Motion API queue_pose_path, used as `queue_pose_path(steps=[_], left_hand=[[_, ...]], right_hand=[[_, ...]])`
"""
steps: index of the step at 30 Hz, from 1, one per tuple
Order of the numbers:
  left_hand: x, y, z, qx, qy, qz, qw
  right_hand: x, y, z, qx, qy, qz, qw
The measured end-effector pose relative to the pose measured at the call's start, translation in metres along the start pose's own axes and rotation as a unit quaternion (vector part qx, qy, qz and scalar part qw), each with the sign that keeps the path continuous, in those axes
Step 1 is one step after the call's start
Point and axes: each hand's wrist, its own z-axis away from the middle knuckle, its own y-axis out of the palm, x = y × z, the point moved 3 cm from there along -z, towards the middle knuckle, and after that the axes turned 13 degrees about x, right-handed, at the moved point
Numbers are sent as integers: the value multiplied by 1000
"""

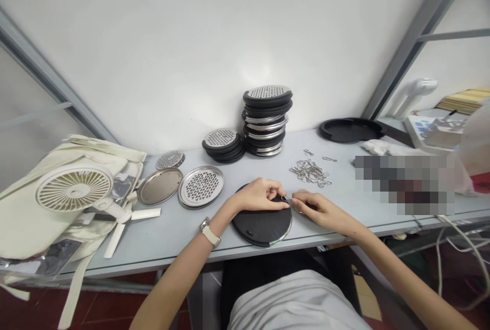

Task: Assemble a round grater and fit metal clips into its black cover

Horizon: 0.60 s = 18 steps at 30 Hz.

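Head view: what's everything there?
Table: one, grey, centre
Disc: one, black, front centre
Wire clips: many, silver, right of centre
Tall stack: one, black and silver, back
Short stack: one, mostly black, beside it
Loose plates: at least three, silvery, left
Fan: one, white, far left
Fabric pile: one, cream, under fan
Tray: one, black, back right
Clutter: uncounted, mixed, far right
Watch: one, cream strap, left wrist
Left hand: one, bare, on disc
Right hand: one, bare, by disc

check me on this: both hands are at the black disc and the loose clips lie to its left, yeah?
Wrong side: the head view shows the loose clips lying to the black disc's right. The left hand and right hand are indeed at the disc.
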Motion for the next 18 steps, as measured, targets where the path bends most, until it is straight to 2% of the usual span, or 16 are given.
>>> queue_pose_path(steps=[9,18], left_hand=[[-2,0,0,0,-5,-11,1000],[1,0,0,-5,-4,3,1000]], right_hand=[[-5,-1,1,-10,15,-21,1000],[1,3,-1,-14,-31,38,999]])
